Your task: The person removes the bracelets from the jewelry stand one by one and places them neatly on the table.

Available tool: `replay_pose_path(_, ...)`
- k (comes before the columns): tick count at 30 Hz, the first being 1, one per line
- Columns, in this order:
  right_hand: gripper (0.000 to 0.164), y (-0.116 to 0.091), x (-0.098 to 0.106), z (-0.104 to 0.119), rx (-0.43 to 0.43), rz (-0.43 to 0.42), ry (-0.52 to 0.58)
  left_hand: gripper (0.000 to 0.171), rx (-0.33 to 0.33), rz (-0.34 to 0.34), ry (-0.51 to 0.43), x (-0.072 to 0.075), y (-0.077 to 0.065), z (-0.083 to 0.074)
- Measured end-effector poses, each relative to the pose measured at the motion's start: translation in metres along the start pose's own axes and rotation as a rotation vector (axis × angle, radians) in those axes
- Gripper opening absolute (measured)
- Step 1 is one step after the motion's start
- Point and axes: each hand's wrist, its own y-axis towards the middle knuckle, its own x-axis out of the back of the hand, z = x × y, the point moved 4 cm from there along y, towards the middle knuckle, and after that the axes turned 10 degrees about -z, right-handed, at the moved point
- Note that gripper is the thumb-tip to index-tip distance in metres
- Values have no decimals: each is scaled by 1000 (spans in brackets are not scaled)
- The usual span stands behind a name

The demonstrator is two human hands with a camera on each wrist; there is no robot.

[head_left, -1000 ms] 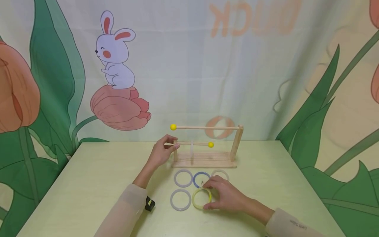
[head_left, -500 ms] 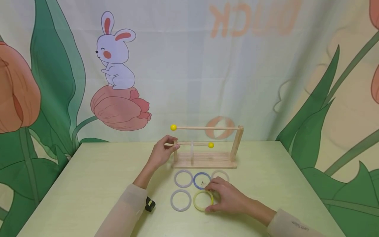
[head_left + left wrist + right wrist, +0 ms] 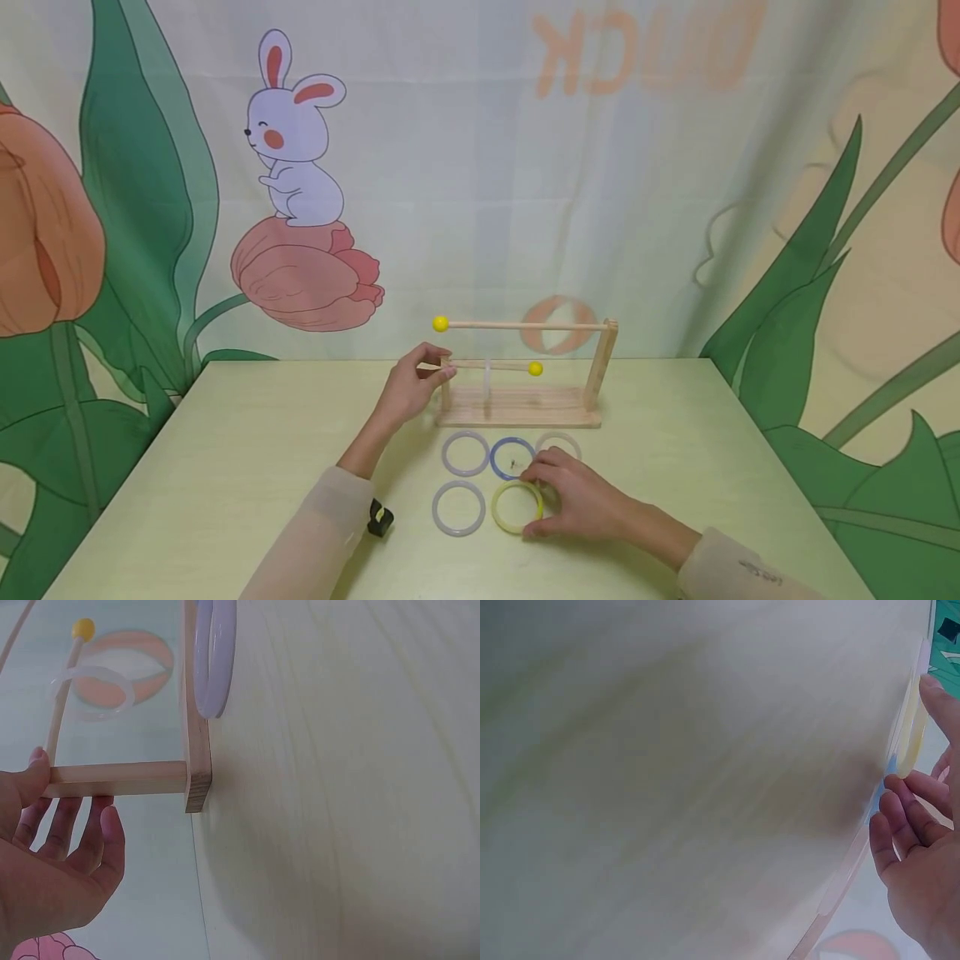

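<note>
A wooden stand [image 3: 517, 417] has two horizontal rods tipped with yellow balls, and a whitish ring [image 3: 487, 383] hangs on the lower rod. My left hand [image 3: 410, 387] grips the stand's short left post [image 3: 120, 780], thumb by the rod's base and fingers behind. In front of the stand, my right hand [image 3: 581, 500] pinches the edge of a yellow ring [image 3: 494, 507] between thumb and fingers, low over the table. Around it lie a blue ring [image 3: 492, 458], a lavender ring [image 3: 444, 453], a greyish ring [image 3: 435, 508] and a pale ring [image 3: 558, 434], partly covered by the right hand.
The pale yellow table [image 3: 262, 467] reaches back to a printed curtain [image 3: 450, 167] with a rabbit and tulips. A small black object [image 3: 380, 518] shows beside the left sleeve [image 3: 315, 533]. The upper rod [image 3: 517, 325] of the stand points left and carries no ring.
The right hand and the yellow ring have shifted slightly to the right, away from the greyish ring. The left hand stays on the post.
</note>
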Motion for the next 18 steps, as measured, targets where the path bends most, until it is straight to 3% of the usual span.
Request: replay_pose_path(18,66,0,-2,-2,29,5,-41,33,3,-2,13,0,1,2)
